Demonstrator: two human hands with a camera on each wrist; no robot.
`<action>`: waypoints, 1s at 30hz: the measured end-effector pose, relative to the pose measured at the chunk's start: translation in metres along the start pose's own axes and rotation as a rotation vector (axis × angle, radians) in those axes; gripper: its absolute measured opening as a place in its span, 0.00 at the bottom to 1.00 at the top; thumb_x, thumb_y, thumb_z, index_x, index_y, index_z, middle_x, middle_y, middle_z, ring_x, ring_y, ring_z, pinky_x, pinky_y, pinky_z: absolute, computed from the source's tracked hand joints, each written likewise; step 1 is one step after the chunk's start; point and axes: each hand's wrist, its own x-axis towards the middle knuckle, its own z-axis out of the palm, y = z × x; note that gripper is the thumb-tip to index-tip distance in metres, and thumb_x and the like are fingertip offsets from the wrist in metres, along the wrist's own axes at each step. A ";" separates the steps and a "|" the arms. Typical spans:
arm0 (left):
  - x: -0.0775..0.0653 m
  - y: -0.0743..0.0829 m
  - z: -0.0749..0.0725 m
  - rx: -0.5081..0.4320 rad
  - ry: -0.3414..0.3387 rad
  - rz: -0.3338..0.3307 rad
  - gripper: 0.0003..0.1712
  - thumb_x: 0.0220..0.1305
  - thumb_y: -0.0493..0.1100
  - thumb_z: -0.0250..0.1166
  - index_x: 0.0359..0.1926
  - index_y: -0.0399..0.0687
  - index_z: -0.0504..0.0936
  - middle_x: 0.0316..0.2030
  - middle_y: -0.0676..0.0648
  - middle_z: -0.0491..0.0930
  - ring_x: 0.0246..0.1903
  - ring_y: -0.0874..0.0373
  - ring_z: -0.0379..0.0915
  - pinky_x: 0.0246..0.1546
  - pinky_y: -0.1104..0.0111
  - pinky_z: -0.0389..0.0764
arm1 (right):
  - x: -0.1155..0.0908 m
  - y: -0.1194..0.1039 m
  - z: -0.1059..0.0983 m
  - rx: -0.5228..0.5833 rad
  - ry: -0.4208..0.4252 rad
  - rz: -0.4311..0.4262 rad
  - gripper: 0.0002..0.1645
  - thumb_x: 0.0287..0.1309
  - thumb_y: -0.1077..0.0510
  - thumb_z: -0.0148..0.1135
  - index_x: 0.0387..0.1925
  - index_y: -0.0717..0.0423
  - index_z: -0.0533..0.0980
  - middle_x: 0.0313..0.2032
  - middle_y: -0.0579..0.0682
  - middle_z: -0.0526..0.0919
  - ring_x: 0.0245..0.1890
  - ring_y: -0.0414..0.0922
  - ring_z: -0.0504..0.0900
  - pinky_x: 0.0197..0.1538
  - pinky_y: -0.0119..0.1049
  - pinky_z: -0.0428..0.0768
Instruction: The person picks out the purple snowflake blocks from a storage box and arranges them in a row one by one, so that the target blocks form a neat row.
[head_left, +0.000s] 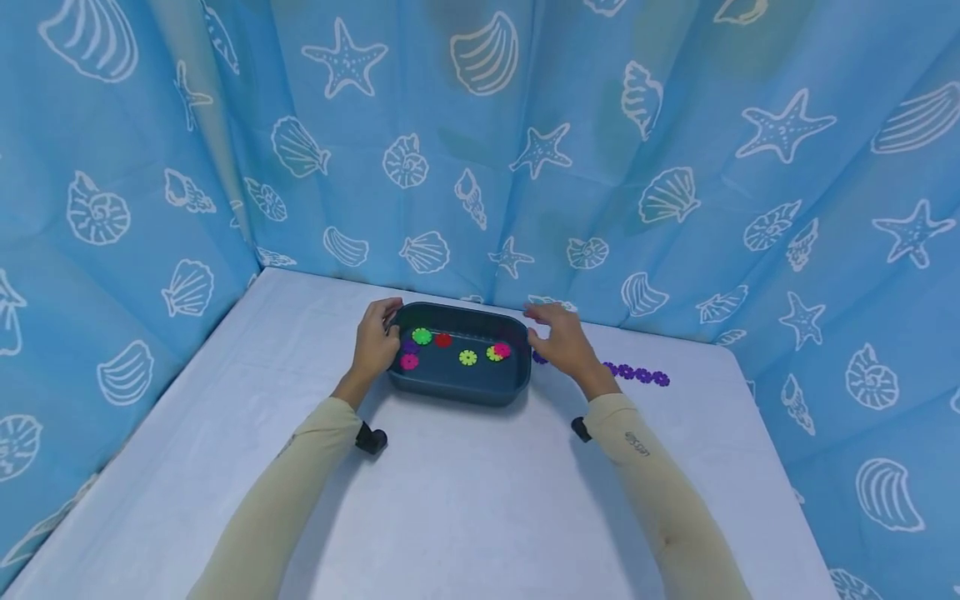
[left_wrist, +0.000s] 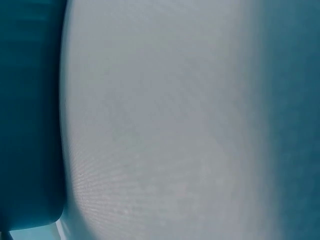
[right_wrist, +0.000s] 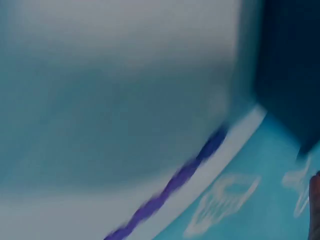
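Note:
A dark blue-grey plastic basin [head_left: 457, 393] stands between both hands on the white table. Inside it lie several flower-shaped plastic discs, among them a green disc [head_left: 422, 336], a red disc [head_left: 443, 340], a yellow disc [head_left: 468, 357] and a pink disc [head_left: 408, 362]. My left hand [head_left: 377, 337] grips the left end of the basin, thumb at the rim and fingers toward the back corner. At the opposite end my right hand [head_left: 564, 340] holds the rim the same way. Both wrist views show the basin's wall close up; only a fingertip appears in the right one.
A row of linked purple discs [head_left: 643, 375] lies on the table [head_left: 480, 500], running behind the right hand. Blue curtains with white shells [head_left: 427, 250] hang along the table's back and sides. A black wrist camera [head_left: 371, 439] sits by the left sleeve.

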 end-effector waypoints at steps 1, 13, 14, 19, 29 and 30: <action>0.001 0.000 0.000 0.001 0.000 -0.002 0.26 0.63 0.22 0.52 0.62 0.35 0.69 0.59 0.39 0.68 0.64 0.50 0.65 0.68 0.69 0.65 | 0.003 -0.007 0.007 0.015 -0.035 -0.014 0.27 0.60 0.62 0.64 0.62 0.61 0.73 0.52 0.55 0.82 0.52 0.52 0.80 0.59 0.48 0.79; 0.000 0.002 0.000 -0.004 0.000 0.018 0.26 0.61 0.21 0.52 0.61 0.33 0.70 0.58 0.38 0.68 0.63 0.48 0.66 0.67 0.67 0.65 | 0.025 -0.040 0.046 -0.124 -0.415 0.097 0.29 0.54 0.67 0.67 0.59 0.66 0.74 0.52 0.58 0.81 0.48 0.48 0.79 0.58 0.44 0.79; 0.000 0.002 0.000 -0.005 0.000 0.019 0.26 0.61 0.20 0.52 0.61 0.33 0.70 0.58 0.37 0.68 0.63 0.48 0.66 0.68 0.67 0.65 | 0.026 -0.041 0.046 -0.149 -0.428 0.103 0.29 0.53 0.67 0.67 0.58 0.66 0.75 0.51 0.58 0.81 0.47 0.48 0.79 0.59 0.44 0.79; 0.000 0.002 -0.001 0.002 0.001 0.013 0.26 0.62 0.21 0.52 0.61 0.33 0.69 0.59 0.38 0.68 0.63 0.48 0.65 0.68 0.67 0.65 | 0.027 -0.045 0.051 -0.195 -0.439 0.085 0.26 0.51 0.70 0.67 0.55 0.65 0.78 0.49 0.57 0.83 0.44 0.47 0.79 0.58 0.44 0.80; 0.000 0.001 0.000 -0.005 -0.001 0.012 0.26 0.62 0.21 0.51 0.62 0.33 0.69 0.59 0.38 0.68 0.64 0.48 0.65 0.68 0.69 0.65 | 0.021 -0.040 0.058 -0.031 -0.340 0.016 0.28 0.55 0.67 0.67 0.59 0.61 0.75 0.53 0.53 0.81 0.54 0.47 0.79 0.60 0.42 0.78; 0.000 0.002 0.000 -0.002 0.000 0.010 0.26 0.63 0.21 0.51 0.62 0.33 0.69 0.59 0.38 0.68 0.64 0.49 0.65 0.68 0.69 0.65 | 0.022 -0.040 0.058 -0.038 -0.336 0.028 0.29 0.54 0.67 0.68 0.60 0.62 0.75 0.53 0.54 0.81 0.54 0.47 0.78 0.61 0.42 0.77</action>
